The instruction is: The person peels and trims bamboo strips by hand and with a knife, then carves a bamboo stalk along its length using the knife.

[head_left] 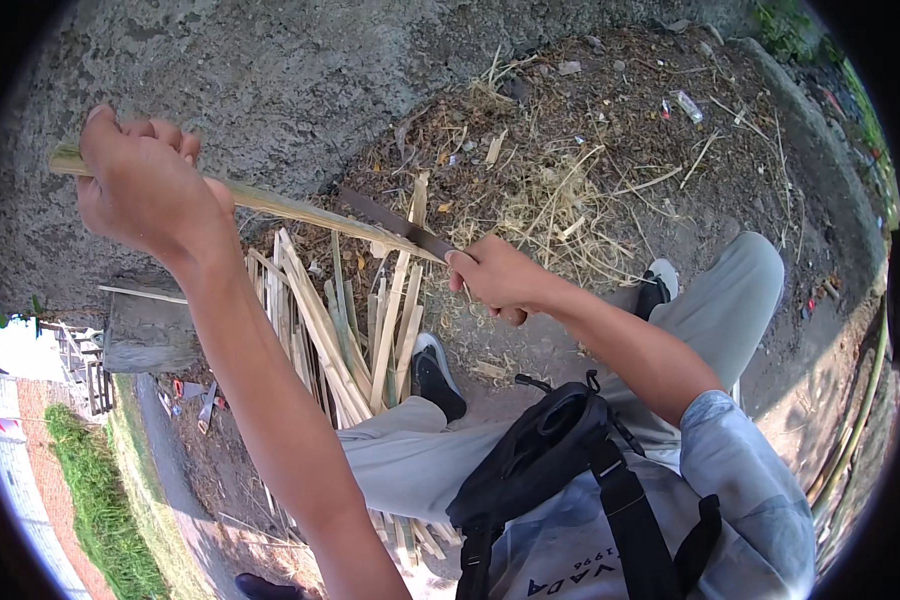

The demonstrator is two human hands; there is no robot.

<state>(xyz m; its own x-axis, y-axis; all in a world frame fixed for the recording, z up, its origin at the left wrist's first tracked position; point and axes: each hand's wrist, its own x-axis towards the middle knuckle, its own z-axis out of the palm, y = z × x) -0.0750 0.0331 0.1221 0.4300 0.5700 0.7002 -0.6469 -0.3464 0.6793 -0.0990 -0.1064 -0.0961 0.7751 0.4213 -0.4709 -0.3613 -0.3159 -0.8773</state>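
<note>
Item count, outward from the grip.
Hands, 2: left hand (pixel 150 185), right hand (pixel 500 272). In left grip: 1 long strip (pixel 300 210). In right grip: 1 knife (pixel 380 213). Nearer the body than left grip: 1 grey block (pixel 150 340). Bodyward, between grips: loose strips (pixel 388 330), over ten; overlap prevents exact count. Worn shoes (pixel 437 388), 2: one bodyward of right grip, one to its right. Bodyward of both: 1 black bag (pixel 540 440).

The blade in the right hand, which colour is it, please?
The blade is dark brown; it shows best in the head view.
</note>
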